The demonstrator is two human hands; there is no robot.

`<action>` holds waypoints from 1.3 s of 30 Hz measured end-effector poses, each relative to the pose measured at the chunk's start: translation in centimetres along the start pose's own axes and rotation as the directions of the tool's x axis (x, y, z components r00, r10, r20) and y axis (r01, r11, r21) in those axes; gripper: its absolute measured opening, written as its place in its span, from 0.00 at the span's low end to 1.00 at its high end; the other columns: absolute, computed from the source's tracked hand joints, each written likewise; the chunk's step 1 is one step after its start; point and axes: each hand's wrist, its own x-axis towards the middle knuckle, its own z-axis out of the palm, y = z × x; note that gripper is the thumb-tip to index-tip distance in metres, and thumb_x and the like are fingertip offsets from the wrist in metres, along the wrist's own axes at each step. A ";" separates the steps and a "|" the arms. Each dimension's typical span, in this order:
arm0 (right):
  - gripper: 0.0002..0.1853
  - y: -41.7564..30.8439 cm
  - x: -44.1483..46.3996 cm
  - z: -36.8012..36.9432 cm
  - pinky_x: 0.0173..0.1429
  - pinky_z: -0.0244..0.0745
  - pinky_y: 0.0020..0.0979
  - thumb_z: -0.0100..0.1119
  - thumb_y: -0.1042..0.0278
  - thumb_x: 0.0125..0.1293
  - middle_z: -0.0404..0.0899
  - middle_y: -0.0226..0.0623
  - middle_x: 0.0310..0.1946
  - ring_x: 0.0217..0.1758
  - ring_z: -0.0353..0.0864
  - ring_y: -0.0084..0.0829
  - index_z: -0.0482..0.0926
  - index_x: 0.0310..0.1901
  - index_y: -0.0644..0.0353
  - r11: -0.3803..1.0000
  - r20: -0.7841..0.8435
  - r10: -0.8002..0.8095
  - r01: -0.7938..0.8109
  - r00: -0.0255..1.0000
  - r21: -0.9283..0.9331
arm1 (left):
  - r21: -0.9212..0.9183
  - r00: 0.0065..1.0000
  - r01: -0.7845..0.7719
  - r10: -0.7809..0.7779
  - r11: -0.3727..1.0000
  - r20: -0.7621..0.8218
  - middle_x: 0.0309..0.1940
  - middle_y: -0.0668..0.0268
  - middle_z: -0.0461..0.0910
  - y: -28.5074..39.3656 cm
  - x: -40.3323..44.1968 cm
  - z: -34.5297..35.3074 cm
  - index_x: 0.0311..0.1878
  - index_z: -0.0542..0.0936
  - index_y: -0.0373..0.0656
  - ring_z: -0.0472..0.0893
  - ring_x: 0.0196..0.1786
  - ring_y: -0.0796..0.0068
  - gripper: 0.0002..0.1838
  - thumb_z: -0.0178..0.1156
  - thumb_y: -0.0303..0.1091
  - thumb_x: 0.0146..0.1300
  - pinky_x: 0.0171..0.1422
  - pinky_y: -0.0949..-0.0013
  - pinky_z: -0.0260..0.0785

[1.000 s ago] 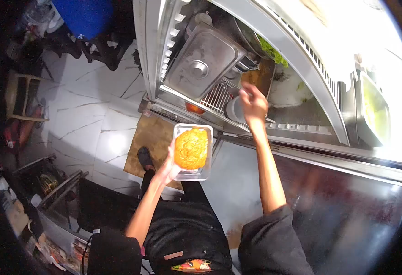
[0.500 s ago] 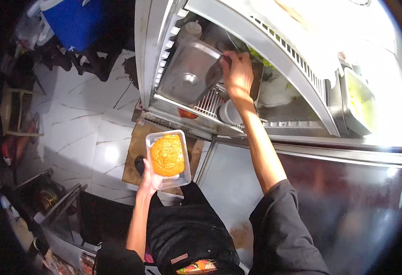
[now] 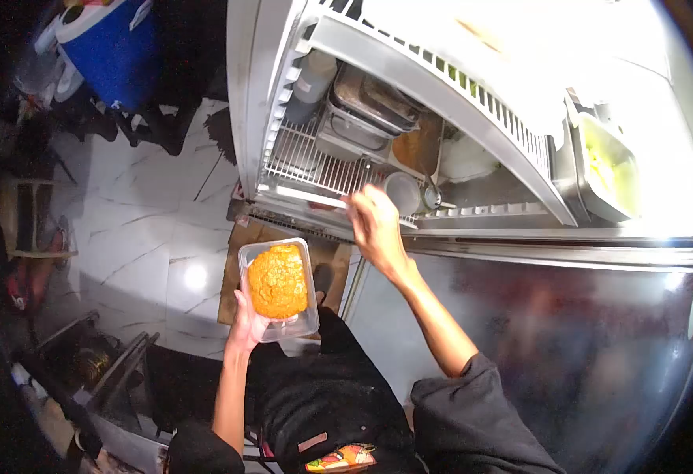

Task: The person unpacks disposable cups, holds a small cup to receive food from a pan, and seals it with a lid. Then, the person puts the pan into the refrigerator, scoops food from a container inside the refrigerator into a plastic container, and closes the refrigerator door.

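My left hand (image 3: 249, 322) supports a clear plastic container (image 3: 312, 317) from below and the side. A mound of orange-yellow, paste-like food (image 3: 277, 280) fills much of it. My right hand (image 3: 378, 229) is closed at the front of the open fridge, fingertips pinched on what looks like a grey rectangular lid (image 3: 307, 197), seen nearly edge-on. Behind it are a wire shelf (image 3: 292, 154), stacked metal containers (image 3: 353, 130) and a round white tub (image 3: 401, 192).
A pale bottle-like container (image 3: 312, 83) stands at the shelf's left. On the fridge's top right is a metal bin of green pieces (image 3: 608, 166). A closed steel door (image 3: 552, 340) lies below. To the left are a blue cooler (image 3: 113, 55) and tiled floor (image 3: 133, 257).
My right hand has drawn back and down from inside the fridge, and the grey lid has tilted edge-on, exposing the stacked containers. My left hand and its container have shifted slightly down and left.
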 end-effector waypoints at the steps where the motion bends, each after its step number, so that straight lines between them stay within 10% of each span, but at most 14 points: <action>1: 0.04 1.2 0.6 0.7 0.37 0.68 0.37 0.59 0.80 0.58 0.68 0.42 0.25 0.30 0.71 0.42 0.78 0.36 0.64 1.000 -0.010 -0.004 0.004 1.000 0.019 | 0.008 1.000 0.012 -0.012 1.000 0.003 0.74 0.59 0.53 0.2 -0.1 -0.1 0.77 0.40 0.66 0.64 0.70 0.45 0.48 0.40 0.77 0.59 0.52 0.32 0.74; 7: 0.09 -0.3 0.0 -3.8 0.37 0.67 0.34 0.60 0.84 0.54 0.65 0.39 0.25 0.32 0.68 0.37 0.80 0.37 0.62 0.998 -0.164 0.004 -0.014 0.986 -0.056 | 0.009 0.999 0.015 -0.015 1.000 -0.032 0.75 0.60 0.52 0.2 -0.5 -0.4 0.77 0.40 0.67 0.62 0.71 0.43 0.47 0.39 0.76 0.59 0.53 0.30 0.72; 15: 0.04 1.6 -11.9 -15.4 0.39 0.62 0.23 0.51 0.79 0.68 0.66 0.26 0.29 0.33 0.65 0.19 0.77 0.37 0.68 0.818 -0.478 0.563 -0.537 0.675 0.206 | -0.016 0.999 -0.020 0.019 1.000 -0.042 0.74 0.60 0.54 0.6 -0.5 1.4 0.77 0.43 0.63 0.63 0.71 0.46 0.47 0.40 0.75 0.60 0.55 0.30 0.71; 21: 0.04 2.0 -13.9 -21.0 0.44 0.66 0.25 0.52 0.79 0.68 0.70 0.29 0.30 0.35 0.69 0.24 0.77 0.39 0.66 0.849 -0.726 0.335 -0.527 0.601 -0.045 | 0.017 0.999 -0.033 0.033 0.999 0.012 0.73 0.58 0.55 1.8 -0.8 2.4 0.76 0.45 0.63 0.64 0.70 0.45 0.46 0.38 0.76 0.60 0.54 0.30 0.72; 27: 0.11 11.4 -11.2 -14.1 0.42 0.70 0.36 0.57 0.85 0.57 0.71 0.39 0.29 0.37 0.72 0.38 0.81 0.40 0.59 0.877 -0.537 0.021 -0.274 0.843 -0.395 | -0.005 0.999 -0.004 0.005 1.000 0.040 0.74 0.58 0.54 2.7 -0.7 2.7 0.76 0.45 0.63 0.63 0.71 0.45 0.46 0.39 0.76 0.60 0.54 0.29 0.72; 39: 0.23 23.7 -12.5 -5.6 0.64 0.63 0.51 0.56 0.83 0.48 0.70 0.50 0.50 0.59 0.67 0.55 0.72 0.50 0.63 0.830 0.017 0.366 -0.318 0.930 -0.459 | 0.050 0.996 0.086 -0.085 0.995 -0.027 0.73 0.57 0.55 3.3 -1.2 2.6 0.76 0.44 0.62 0.65 0.70 0.45 0.46 0.41 0.75 0.60 0.50 0.32 0.75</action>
